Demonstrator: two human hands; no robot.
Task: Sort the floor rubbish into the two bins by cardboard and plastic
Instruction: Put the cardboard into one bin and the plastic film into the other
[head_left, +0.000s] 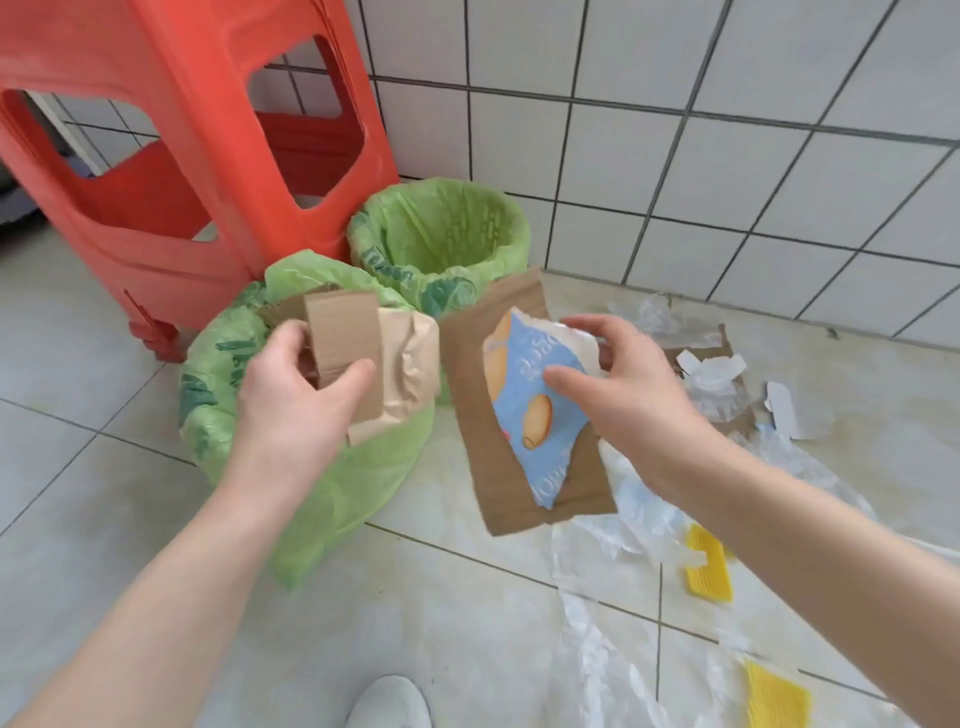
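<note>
Left hand pinches a cardboard strip over the near bin; right hand, fingers curled, grips torn cardboard.

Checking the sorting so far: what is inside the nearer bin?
The nearer bin holds crumpled brown paper. The left hand, gripping a cardboard piece over the opening, covers part of it, so anything deeper cannot be seen.

I see two bins lined with light green bags printed in darker green, the near bin and the far bin. The stool is orange-red. Brown cardboard tops the near bin; another brown piece carries a blue wrapper with tan ovals. Yellow ribbed pieces lie on clear plastic.
</note>
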